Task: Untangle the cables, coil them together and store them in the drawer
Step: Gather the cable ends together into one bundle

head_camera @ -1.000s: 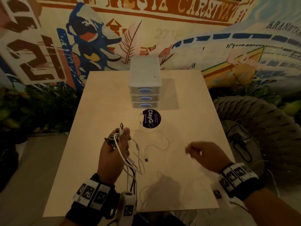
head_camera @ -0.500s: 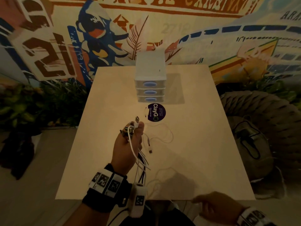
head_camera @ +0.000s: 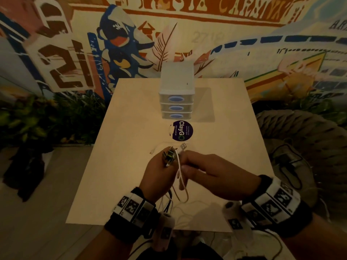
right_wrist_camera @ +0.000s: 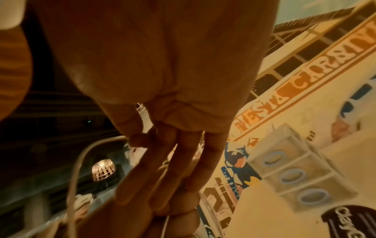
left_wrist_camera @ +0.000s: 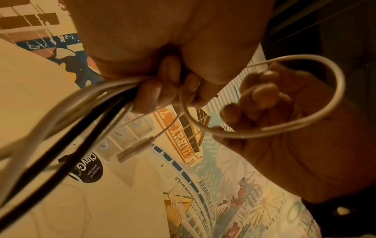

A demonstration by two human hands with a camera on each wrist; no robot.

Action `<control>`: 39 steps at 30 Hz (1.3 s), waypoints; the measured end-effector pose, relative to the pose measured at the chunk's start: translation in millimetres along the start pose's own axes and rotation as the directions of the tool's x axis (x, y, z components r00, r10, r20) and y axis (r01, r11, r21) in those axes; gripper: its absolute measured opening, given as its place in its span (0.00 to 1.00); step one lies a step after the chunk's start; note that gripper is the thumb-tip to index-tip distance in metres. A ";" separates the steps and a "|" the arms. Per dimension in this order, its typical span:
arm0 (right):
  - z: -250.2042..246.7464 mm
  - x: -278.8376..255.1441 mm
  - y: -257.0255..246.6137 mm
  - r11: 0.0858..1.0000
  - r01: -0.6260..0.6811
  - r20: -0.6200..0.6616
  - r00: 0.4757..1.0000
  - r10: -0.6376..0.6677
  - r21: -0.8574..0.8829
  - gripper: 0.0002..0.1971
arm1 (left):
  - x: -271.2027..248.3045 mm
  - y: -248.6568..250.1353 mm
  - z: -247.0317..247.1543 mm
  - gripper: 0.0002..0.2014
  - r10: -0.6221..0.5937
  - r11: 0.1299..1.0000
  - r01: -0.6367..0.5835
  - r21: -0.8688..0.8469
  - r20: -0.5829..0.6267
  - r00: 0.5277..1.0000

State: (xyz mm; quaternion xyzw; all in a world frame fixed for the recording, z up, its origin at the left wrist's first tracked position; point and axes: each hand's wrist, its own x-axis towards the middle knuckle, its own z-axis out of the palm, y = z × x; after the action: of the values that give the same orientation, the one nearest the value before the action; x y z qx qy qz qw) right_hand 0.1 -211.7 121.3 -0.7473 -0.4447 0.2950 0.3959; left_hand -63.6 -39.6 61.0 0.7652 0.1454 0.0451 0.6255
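Above the table's [head_camera: 131,128] near edge, the left hand [head_camera: 159,177] grips the cables [left_wrist_camera: 85,109], plugs poking up past its fist. The right hand [head_camera: 212,177] has straight fingers laid against a white loop [left_wrist_camera: 305,128]. Slack hangs over that edge; tugged, I judge it could snag or re-knot. All three drawers [head_camera: 176,107] at the far edge are closed, so one hand must free up.

- A pale wooden table [head_camera: 131,175].
- A three-drawer plastic unit [head_camera: 176,94] stands at its far end.
- A round dark sticker [head_camera: 181,130] lies just before the unit.
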 end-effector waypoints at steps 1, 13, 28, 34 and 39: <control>-2.7 -1.4 1.0 0.994 -0.022 -0.015 1.000 0.024 0.106 0.14 | -0.9 1.0 -0.9 0.15 0.015 0.998 -0.015 0.068 -0.003 1.000; -10.6 -0.7 19.1 0.933 -0.077 -0.322 0.926 0.198 0.351 0.13 | 1.1 -7.7 -4.8 0.12 0.007 1.000 -0.007 0.000 0.012 1.000; 21.3 -64.1 105.9 0.777 -0.583 -0.094 0.810 0.579 -0.238 0.14 | -3.3 13.8 -13.3 0.14 0.072 0.963 -0.098 -0.252 -0.113 0.991; 39.5 -49.1 73.6 0.968 -0.237 0.080 0.970 0.231 0.086 0.15 | -6.8 24.3 -9.7 0.13 0.122 0.966 -0.124 -0.227 -0.026 0.992; 52.0 -29.4 74.9 0.920 -0.261 0.162 0.961 0.222 0.291 0.26 | -2.1 28.6 -13.0 0.09 0.165 0.968 -0.178 -0.176 -0.088 0.982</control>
State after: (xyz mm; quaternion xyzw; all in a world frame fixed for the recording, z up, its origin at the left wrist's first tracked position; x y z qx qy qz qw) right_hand -21.5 -242.8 33.3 -0.7050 -0.3214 0.4542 0.4396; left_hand -64.1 -32.9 91.8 0.7120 0.0967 0.1400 0.6812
